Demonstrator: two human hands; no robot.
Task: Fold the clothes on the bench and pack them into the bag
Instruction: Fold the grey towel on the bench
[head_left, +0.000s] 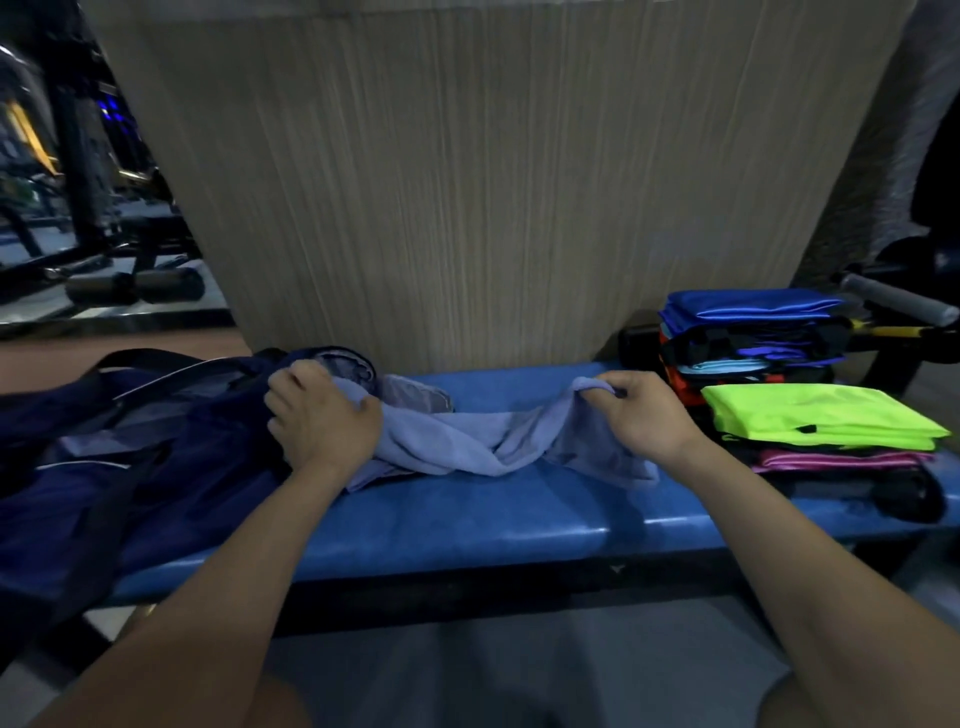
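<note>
1. Beige striped wall panel (493, 182) rises directly behind a blue padded bench (467, 525); gym equipment (104, 249) sits dim at far left.
2. Navy bag (130, 457) lies on the bench's left end, mouth facing centre.
3. Lavender cloth (467, 441), twisted mid-length, sags onto the bench between both hands.
4. Left hand (322, 421): fingers curled, gripping the cloth's left end at the bag's opening.
5. Right hand (644, 415): pinches the right end, lifted off the bench.
6. Right end of bench: neon green folded garment (821, 415) atop pink and black ones; taller folded stack (753, 332), blue on top, behind it.
</note>
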